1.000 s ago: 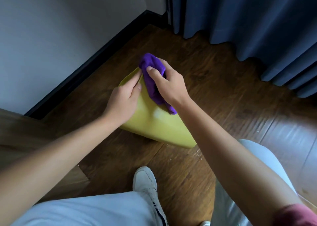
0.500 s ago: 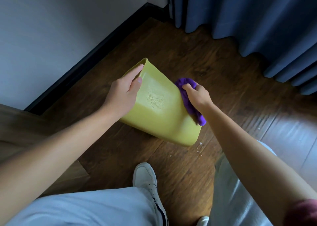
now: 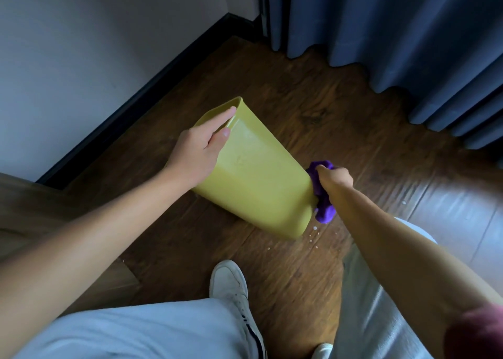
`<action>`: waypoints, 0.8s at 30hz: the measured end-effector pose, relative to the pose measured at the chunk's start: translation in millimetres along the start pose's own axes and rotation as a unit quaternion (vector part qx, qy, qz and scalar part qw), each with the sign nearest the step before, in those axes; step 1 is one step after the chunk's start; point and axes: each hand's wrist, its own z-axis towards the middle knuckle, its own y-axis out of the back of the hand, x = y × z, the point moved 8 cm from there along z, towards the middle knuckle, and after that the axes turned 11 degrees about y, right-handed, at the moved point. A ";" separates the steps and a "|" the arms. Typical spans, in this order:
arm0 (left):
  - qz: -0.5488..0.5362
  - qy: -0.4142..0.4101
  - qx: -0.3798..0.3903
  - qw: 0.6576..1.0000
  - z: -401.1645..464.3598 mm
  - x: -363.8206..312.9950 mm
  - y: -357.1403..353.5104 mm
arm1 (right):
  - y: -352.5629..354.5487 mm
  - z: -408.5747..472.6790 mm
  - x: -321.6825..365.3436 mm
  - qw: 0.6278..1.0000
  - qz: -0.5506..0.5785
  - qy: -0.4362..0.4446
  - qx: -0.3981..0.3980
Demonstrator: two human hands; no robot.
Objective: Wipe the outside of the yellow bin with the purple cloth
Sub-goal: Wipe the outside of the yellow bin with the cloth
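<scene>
The yellow bin [image 3: 258, 184] is tilted over on the wooden floor, its open rim pointing up-left toward the wall and its base near my feet. My left hand [image 3: 198, 151] holds the rim, thumb on the outside wall and fingers over the edge. My right hand [image 3: 333, 180] grips the bunched purple cloth [image 3: 322, 208] and presses it against the bin's right side wall near the base. Part of the cloth hangs below my fist.
A white wall with a dark skirting board [image 3: 130, 108] runs along the left. Blue curtains [image 3: 394, 37] hang at the back right. A wooden furniture edge [image 3: 24, 208] is at the left. My white shoe [image 3: 231, 285] and small white specks [image 3: 313, 236] are on the floor.
My right hand has slid the cloth from the bin's top near the rim, across and down the right side toward the base. The left hand has kept its hold on the rim.
</scene>
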 end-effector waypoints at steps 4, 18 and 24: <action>-0.022 0.017 -0.025 0.999 2.1 6.6 3.5 | 22.1 -21.3 76.9 0.974 0.071 0.200 -0.080; -0.075 0.046 -0.098 0.991 3.1 28.2 19.8 | -90.2 -153.7 154.7 0.867 0.003 0.497 -0.032; -0.097 0.081 -0.093 0.988 1.1 37.1 24.2 | -78.9 -116.0 117.3 0.890 -0.032 0.451 -0.059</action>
